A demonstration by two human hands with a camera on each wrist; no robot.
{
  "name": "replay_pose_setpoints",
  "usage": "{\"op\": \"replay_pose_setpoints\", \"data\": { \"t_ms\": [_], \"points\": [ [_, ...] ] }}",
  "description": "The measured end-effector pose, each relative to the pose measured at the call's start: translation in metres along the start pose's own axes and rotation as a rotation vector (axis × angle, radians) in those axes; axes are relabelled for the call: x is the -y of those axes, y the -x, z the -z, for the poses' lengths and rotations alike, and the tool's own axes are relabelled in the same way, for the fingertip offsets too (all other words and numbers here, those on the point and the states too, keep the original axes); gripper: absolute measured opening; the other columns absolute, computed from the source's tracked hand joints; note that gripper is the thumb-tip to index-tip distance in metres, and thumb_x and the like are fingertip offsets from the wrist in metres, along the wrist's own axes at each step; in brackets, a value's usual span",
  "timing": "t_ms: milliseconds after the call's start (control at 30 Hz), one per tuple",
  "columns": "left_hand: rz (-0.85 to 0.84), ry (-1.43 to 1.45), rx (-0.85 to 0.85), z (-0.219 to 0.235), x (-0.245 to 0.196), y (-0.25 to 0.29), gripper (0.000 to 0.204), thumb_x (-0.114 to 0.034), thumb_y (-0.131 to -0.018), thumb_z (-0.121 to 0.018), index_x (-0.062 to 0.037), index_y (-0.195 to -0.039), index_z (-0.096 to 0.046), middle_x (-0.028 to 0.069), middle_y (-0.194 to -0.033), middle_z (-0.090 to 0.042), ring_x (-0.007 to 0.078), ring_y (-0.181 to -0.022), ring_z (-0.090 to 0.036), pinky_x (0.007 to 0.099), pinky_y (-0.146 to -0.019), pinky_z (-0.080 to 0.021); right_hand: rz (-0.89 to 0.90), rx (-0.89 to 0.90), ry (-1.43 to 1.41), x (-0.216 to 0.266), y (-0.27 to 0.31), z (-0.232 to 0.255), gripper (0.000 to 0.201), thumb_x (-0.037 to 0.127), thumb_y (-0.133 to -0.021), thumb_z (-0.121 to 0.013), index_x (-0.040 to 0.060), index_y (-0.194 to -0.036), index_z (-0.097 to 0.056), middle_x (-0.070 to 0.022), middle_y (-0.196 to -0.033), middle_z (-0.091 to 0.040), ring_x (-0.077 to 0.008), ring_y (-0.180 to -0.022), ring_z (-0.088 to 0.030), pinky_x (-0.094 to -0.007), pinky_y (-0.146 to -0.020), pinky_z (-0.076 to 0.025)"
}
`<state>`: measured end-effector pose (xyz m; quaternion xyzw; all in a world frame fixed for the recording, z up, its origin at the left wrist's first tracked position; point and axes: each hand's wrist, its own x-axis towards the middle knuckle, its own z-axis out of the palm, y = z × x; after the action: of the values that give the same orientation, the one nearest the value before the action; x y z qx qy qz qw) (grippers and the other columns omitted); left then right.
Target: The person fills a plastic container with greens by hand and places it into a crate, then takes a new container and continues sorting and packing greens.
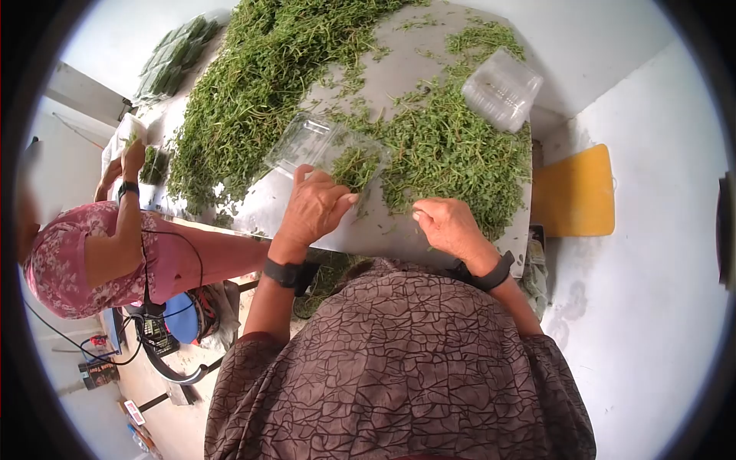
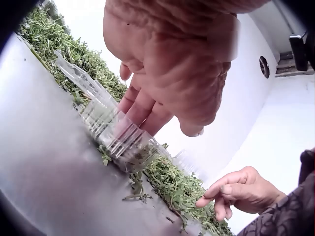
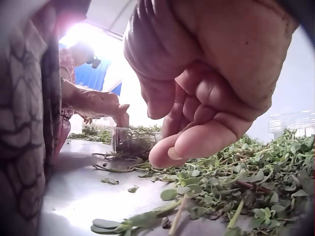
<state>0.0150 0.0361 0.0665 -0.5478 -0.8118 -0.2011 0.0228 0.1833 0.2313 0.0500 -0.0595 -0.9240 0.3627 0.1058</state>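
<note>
A clear plastic clamshell box [image 1: 304,143] lies on the table with its lid folded back and leafy green sprigs [image 1: 355,169] in its tray. My left hand [image 1: 316,203] is over the tray's near side. In the left wrist view, its nearly straight fingers [image 2: 140,109] reach down behind the ribbed clear wall [image 2: 120,135], with the thumb apart. My right hand [image 1: 452,226] hovers at the near edge of a heap of loose green sprigs [image 1: 460,153]. Its fingers [image 3: 204,140] are loosely bent, and nothing shows between them in the right wrist view.
A bigger pile of greens [image 1: 268,84] spreads over the far left of the metal table [image 1: 410,50]. Stacked empty clear boxes [image 1: 502,90] stand on the right heap. Filled packs [image 1: 172,61] are piled at the back left. Another person [image 1: 92,245] works at the left, beside a yellow board [image 1: 575,190] on the opposite side.
</note>
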Motion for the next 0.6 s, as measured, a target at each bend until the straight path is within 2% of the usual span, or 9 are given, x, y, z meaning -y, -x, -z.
{"op": "replay_pose_setpoints", "data": {
  "t_ms": [33,100,133,233,333,367,433,500,600],
  "points": [
    [-0.004,0.002,-0.004,0.000,-0.004,0.002,0.025,-0.031,-0.081,-0.064,-0.0060,-0.075,-0.066,0.0059,-0.062,-0.058,0.0219,-0.073,-0.056,0.0405,-0.088,-0.034,-0.008,0.004,-0.001,-0.002,0.001,0.002,0.011,0.011,-0.081,-0.059,0.0018,-0.075,-0.058,-0.0132,-0.065,-0.057,-0.0341,-0.061,-0.058,-0.0408,-0.056,-0.047],
    [-0.046,-0.011,-0.165,-0.002,-0.011,0.006,0.027,-0.033,-0.079,-0.064,-0.0059,-0.081,-0.066,0.0080,-0.073,-0.061,0.0230,-0.083,-0.058,0.0422,-0.093,-0.032,0.001,-0.050,-0.013,-0.007,0.002,0.004,0.011,0.011,-0.080,-0.059,0.0016,-0.075,-0.057,-0.0134,-0.065,-0.057,-0.0340,-0.061,-0.057,-0.0407,-0.056,-0.047],
    [-0.035,-0.012,-0.072,-0.004,-0.011,0.010,0.026,-0.030,-0.076,-0.068,-0.0056,-0.083,-0.066,0.0081,-0.081,-0.063,0.0231,-0.088,-0.058,0.0436,-0.096,-0.030,0.008,-0.099,-0.028,-0.009,0.004,0.005,0.011,0.011,-0.080,-0.059,0.0015,-0.075,-0.057,-0.0136,-0.066,-0.058,-0.0340,-0.060,-0.057,-0.0405,-0.056,-0.047],
    [0.001,-0.023,-0.017,-0.010,-0.012,0.014,0.022,-0.024,-0.071,-0.072,-0.0054,-0.081,-0.066,0.0060,-0.081,-0.063,0.0223,-0.086,-0.057,0.0439,-0.095,-0.031,-0.030,-0.142,-0.008,-0.011,0.002,0.021,0.010,0.010,-0.080,-0.059,0.0017,-0.074,-0.057,-0.0137,-0.066,-0.058,-0.0338,-0.059,-0.057,-0.0406,-0.056,-0.047],
    [0.036,0.001,-0.049,-0.007,-0.012,0.014,0.020,-0.021,-0.068,-0.075,-0.0056,-0.078,-0.066,0.0043,-0.081,-0.063,0.0214,-0.086,-0.057,0.0436,-0.094,-0.032,-0.044,-0.315,0.053,-0.022,-0.004,0.038,0.011,0.009,-0.079,-0.061,0.0016,-0.073,-0.056,-0.0138,-0.065,-0.058,-0.0332,-0.059,-0.057,-0.0405,-0.056,-0.046],
    [0.050,-0.021,-0.050,-0.005,-0.012,0.015,0.020,-0.021,-0.068,-0.074,-0.0058,-0.077,-0.066,0.0042,-0.080,-0.062,0.0212,-0.085,-0.057,0.0434,-0.094,-0.032,-0.041,-0.314,0.053,-0.027,-0.007,0.046,0.011,0.009,-0.079,-0.061,0.0016,-0.073,-0.056,-0.0138,-0.065,-0.058,-0.0332,-0.059,-0.057,-0.0405,-0.056,-0.046],
    [0.060,-0.025,-0.058,-0.005,-0.015,0.016,0.019,-0.020,-0.067,-0.075,-0.0062,-0.077,-0.065,0.0043,-0.081,-0.062,0.0224,-0.085,-0.057,0.0432,-0.093,-0.032,-0.170,-0.431,0.400,-0.041,-0.014,0.062,0.012,0.010,-0.077,-0.064,0.0015,-0.073,-0.057,-0.0137,-0.065,-0.057,-0.0318,-0.060,-0.057,-0.0401,-0.055,-0.045],
    [0.058,-0.003,-0.184,-0.002,-0.022,0.014,0.016,-0.016,-0.067,-0.074,-0.0065,-0.076,-0.065,0.0050,-0.082,-0.062,0.0236,-0.085,-0.057,0.0410,-0.093,-0.033,-0.159,-0.449,0.448,-0.056,-0.019,0.066,0.014,0.011,-0.075,-0.066,0.0014,-0.072,-0.057,-0.0139,-0.066,-0.056,-0.0314,-0.061,-0.057,-0.0399,-0.055,-0.045],
    [0.078,-0.025,-0.231,0.005,-0.032,0.000,0.013,-0.012,-0.070,-0.072,-0.0051,-0.079,-0.066,0.0061,-0.085,-0.063,0.0254,-0.087,-0.057,0.0393,-0.090,-0.037,-0.180,-0.438,0.536,-0.073,-0.026,0.058,0.018,0.013,-0.072,-0.069,0.0015,-0.069,-0.056,-0.0145,-0.066,-0.056,-0.0316,-0.062,-0.057,-0.0396,-0.055,-0.044]
  ]
}}
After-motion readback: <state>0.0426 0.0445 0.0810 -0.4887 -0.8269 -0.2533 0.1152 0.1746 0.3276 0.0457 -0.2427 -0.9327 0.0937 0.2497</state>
